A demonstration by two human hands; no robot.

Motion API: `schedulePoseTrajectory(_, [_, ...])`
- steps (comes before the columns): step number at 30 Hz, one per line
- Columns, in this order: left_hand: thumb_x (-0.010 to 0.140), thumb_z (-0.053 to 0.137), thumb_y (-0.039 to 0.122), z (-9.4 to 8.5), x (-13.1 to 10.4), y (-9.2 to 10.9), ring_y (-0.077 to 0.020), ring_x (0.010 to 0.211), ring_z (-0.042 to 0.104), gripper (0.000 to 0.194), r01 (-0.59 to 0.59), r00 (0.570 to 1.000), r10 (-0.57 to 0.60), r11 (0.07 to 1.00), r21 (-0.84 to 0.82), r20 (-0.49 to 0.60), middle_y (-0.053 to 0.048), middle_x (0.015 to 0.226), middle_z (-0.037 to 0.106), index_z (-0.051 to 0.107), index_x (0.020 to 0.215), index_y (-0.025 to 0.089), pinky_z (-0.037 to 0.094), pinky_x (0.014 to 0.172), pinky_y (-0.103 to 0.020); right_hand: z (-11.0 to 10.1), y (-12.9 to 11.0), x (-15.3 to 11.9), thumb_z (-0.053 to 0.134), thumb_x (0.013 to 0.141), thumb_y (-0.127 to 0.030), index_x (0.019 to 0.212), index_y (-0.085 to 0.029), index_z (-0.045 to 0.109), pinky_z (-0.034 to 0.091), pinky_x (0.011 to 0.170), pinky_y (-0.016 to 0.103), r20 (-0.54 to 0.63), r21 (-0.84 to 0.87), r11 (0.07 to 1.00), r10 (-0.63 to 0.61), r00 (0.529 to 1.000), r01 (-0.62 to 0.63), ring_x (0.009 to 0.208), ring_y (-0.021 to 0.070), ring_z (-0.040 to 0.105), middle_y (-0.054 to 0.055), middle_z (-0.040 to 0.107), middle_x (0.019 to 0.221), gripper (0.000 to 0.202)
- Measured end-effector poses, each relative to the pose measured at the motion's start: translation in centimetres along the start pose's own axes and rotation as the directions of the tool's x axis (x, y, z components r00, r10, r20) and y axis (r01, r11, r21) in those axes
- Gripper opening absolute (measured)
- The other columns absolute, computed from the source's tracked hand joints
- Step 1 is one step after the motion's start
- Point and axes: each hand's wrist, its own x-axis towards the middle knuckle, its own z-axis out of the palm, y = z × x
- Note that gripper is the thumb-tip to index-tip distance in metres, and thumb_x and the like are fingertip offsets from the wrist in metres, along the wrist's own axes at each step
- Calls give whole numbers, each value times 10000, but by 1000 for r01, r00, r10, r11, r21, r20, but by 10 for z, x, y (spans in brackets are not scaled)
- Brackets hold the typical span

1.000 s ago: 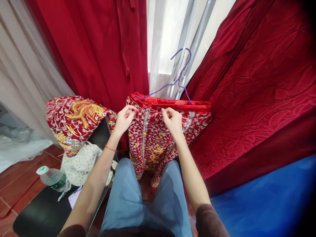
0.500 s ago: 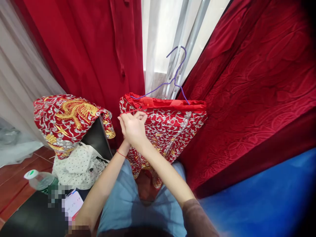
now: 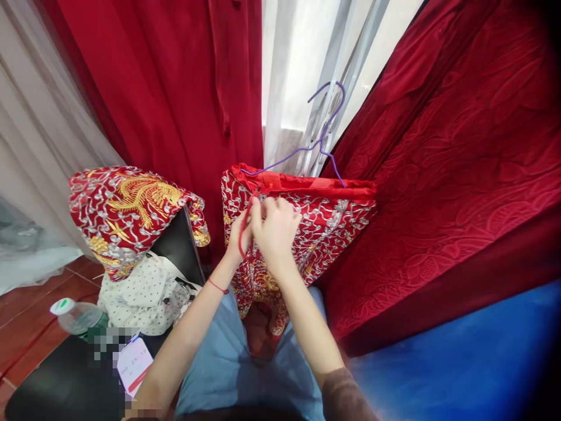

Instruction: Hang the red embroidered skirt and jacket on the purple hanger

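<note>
Hands since half a second ago: the right hand (image 3: 276, 231) is no longer crossing over the left hand (image 3: 240, 234); it is resting farther right, and the left is now showing beside it.
Red cord, head view: the cord (image 3: 241, 240) is curving down in a loose loop instead of stretching sideways, its upper end lying just below the waistband (image 3: 302, 186).
Embroidered garment: the patterned piece (image 3: 318, 228) is hanging ahead of the hands, its waistband running left to right; the purple hanger (image 3: 322, 139) is standing above it.
Cord against hands: the cord's long axis is running up and away toward the waistband's left part, passing over the left hand, which is lying nearer; the right hand is keeping to its right, thumb close by.
Left fingers: they are curling behind the cord, partly hidden; I cannot tell how firmly they are holding it.
Right fingers: they are bending loosely inward, back of the hand upward; whether the tips are pinching the cord is not showing.
Black chair: left of the hands, the chair (image 3: 56, 377) is bearing a dotted bag (image 3: 131, 295), a bottle (image 3: 81, 318) and a phone (image 3: 135, 363).
</note>
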Motion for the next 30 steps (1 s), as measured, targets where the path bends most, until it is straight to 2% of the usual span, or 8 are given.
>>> schedulePoseTrajectory(2, [802,701,561,4,-3,0,-147,688,612,434,33,999,-33,997,-66,4,-20,792,660,655,1056,212,489,615,-282,-2,18,14,616,902,-410,794,-197,626,432,937,489,42,138,989,56,998,-61,975,274,597,113,648,906,239])
schedulePoseTrajectory(4, [796,718,538,5,-4,1,-107,574,524,384,43,999,-42,996,-79,13,16,681,595,654,993,215,431,538,-248,2,35,28,651,859,-356,807,-203,620,498,849,397,229,366,925,17,973,-102,847,214,638,70,680,846,165])
schedulePoseTrajectory(7, [802,727,490,0,-4,5,-96,580,503,304,-30,1000,30,1000,-5,-8,30,648,564,660,885,205,437,569,-233,9,51,42,639,843,-367,811,-200,626,523,750,313,378,584,790,-59,924,-188,725,157,646,23,695,783,171])
schedulePoseTrajectory(11, [855,655,494,-11,0,9,-145,740,623,296,-60,997,63,994,89,-38,-11,761,661,668,839,198,517,742,-274,15,56,42,610,856,-446,814,-201,662,525,768,300,358,669,721,-102,928,-179,740,152,651,8,699,769,254])
schedulePoseTrajectory(17, [908,592,472,-11,18,20,-164,1029,644,270,-108,976,132,984,140,-174,-42,1037,706,662,957,217,492,955,-287,13,48,31,536,901,-367,821,-196,696,501,789,310,290,528,849,-176,941,-4,758,169,641,27,720,827,248])
schedulePoseTrajectory(21, [873,648,416,-2,36,28,-173,997,663,227,-150,983,157,985,84,-94,-41,975,732,691,905,196,507,952,-303,8,41,27,533,894,-306,832,-200,692,505,777,308,251,436,898,-184,950,59,747,167,650,40,741,869,200])
schedulePoseTrajectory(26, [771,753,305,0,45,24,-175,972,695,203,-115,987,113,993,-20,-112,-42,993,748,696,924,185,526,969,-339,15,43,37,667,809,-491,807,-174,684,522,712,289,165,544,823,88,982,-166,719,153,644,59,736,813,317])
schedulePoseTrajectory(30, [703,819,300,-4,39,18,-175,884,710,247,-148,980,149,989,17,-135,-43,917,753,714,884,170,553,933,-360,24,51,50,734,724,-539,780,-157,702,500,650,274,306,691,645,150,940,-327,704,148,637,60,735,783,387])
